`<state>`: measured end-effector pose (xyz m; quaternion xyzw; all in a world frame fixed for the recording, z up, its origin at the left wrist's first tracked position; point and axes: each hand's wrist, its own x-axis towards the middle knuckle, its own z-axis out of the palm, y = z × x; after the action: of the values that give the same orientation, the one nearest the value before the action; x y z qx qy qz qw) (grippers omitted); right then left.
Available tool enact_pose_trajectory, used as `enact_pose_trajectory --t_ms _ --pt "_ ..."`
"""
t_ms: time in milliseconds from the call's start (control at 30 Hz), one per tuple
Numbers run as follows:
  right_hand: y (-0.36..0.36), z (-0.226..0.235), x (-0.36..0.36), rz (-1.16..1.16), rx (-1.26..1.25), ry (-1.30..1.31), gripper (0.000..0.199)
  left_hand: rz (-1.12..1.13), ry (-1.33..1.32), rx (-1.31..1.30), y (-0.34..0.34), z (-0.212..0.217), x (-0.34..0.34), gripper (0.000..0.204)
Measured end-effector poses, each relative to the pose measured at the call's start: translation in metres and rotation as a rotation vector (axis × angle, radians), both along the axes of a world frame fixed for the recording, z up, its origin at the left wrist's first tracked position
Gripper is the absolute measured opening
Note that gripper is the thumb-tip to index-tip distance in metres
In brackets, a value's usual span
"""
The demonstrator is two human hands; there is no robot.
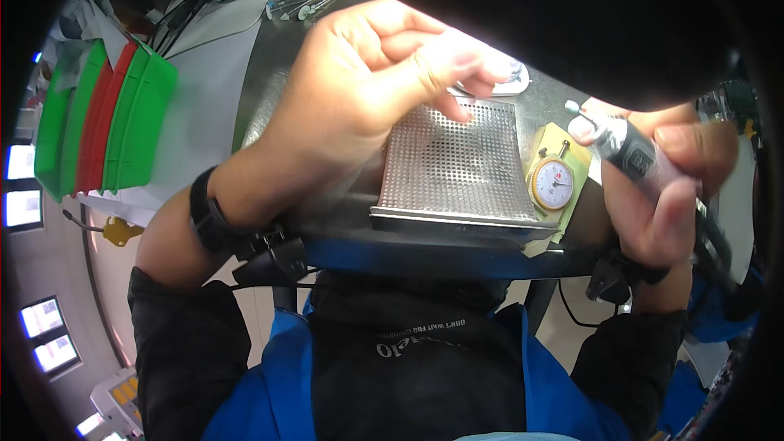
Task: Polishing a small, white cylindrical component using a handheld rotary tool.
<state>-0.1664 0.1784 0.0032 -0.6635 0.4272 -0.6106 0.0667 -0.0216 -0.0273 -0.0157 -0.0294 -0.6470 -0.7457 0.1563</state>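
Note:
My left hand (384,73) is raised over a perforated metal tray (457,167), thumb and fingers pinched together. Bright light washes out the fingertips, so I cannot make out what they hold, if anything. On the right, my right hand (665,171) is wrapped round a rotary handpiece (633,155). The tool is thick and grey-black, blurred, with a small pale tip (572,106) pointing up and left. A gap separates the tip from my left fingers. Between the tray and my right hand lies a round dial gauge (553,183) on a yellow pad (578,162).
A large black shape (572,8) covers the upper right and hides part of the bench. Several thin burs and small discs (306,2) lie at the far left of the dark bench top. Green and red plastic bins (139,126) stand at the left. A white object (510,86) sits behind the tray.

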Motion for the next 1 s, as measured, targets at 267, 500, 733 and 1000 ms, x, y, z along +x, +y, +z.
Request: enact_pose_trajectory --t_ms 267,500,733,1000 --pt "-0.029 0.000 -0.024 0.075 -0.020 -0.840 0.039 0.274 0.172 -0.264 -0.020 -0.004 -0.016 0.019" --pt "-0.007 0.003 -0.121 -0.184 0.179 -0.298 0.036 0.160 0.176 -0.339 -0.010 0.006 -0.020 0.012" --pt "0.096 0.017 -0.016 -0.348 0.369 0.257 0.033 0.295 0.222 -0.646 -0.016 0.001 -0.017 0.018" --pt "-0.025 -0.014 -0.062 -0.493 0.510 0.875 0.029 0.341 0.199 -0.552 -0.017 -0.001 -0.011 0.019"
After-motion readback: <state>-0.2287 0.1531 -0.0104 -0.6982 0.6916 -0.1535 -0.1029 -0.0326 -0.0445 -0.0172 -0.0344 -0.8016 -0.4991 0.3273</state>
